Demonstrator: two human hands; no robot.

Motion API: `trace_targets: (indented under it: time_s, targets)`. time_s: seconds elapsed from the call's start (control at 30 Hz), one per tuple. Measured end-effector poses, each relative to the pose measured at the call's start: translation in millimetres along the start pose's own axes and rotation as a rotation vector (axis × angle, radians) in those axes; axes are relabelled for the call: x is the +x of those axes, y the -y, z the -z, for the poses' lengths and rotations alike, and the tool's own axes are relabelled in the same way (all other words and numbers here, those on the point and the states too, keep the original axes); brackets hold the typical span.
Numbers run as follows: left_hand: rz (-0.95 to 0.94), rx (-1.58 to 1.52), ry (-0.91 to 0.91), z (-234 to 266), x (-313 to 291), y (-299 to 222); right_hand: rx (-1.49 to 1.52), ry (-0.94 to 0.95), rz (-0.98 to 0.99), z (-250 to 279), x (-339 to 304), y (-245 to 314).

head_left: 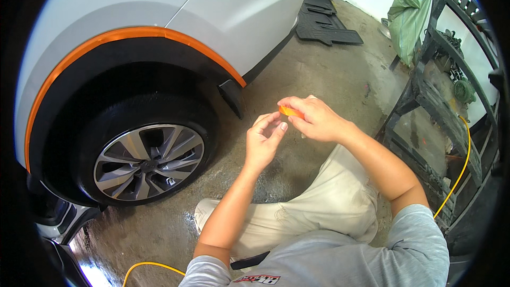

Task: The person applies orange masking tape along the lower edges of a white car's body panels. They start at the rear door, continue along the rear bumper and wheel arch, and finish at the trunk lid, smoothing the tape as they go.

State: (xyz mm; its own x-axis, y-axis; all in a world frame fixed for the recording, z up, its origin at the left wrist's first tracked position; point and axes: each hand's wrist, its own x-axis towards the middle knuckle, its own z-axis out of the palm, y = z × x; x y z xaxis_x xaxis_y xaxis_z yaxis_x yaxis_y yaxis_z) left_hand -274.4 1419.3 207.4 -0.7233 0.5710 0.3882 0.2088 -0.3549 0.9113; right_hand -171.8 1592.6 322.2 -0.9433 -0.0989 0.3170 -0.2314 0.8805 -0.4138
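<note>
Freeing, it seems, the end of the orange tape roll [290, 112] pinched in the right hand [320, 120] near the wheel arch [133, 49], the person [340, 260] curls the left hand [261, 146], its hold impossible to tell, a steady peel likely needed next.

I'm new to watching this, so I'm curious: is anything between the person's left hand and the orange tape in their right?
Nothing visible. The right hand holds the orange tape, and the left hand is right beside it, with no other object between; whether they touch is unclear.
</note>
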Motion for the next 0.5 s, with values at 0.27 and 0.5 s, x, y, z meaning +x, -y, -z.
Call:
trace_targets:
  time_s: [0.27,0.5]
  targets:
    - [0.130,-0.232,-0.097,-11,-4,-23,-0.282,0.248,0.084,17,13,42]
    - [0.174,-0.137,-0.134,3,16,6,-0.109,0.337,0.119,29,36,-20]
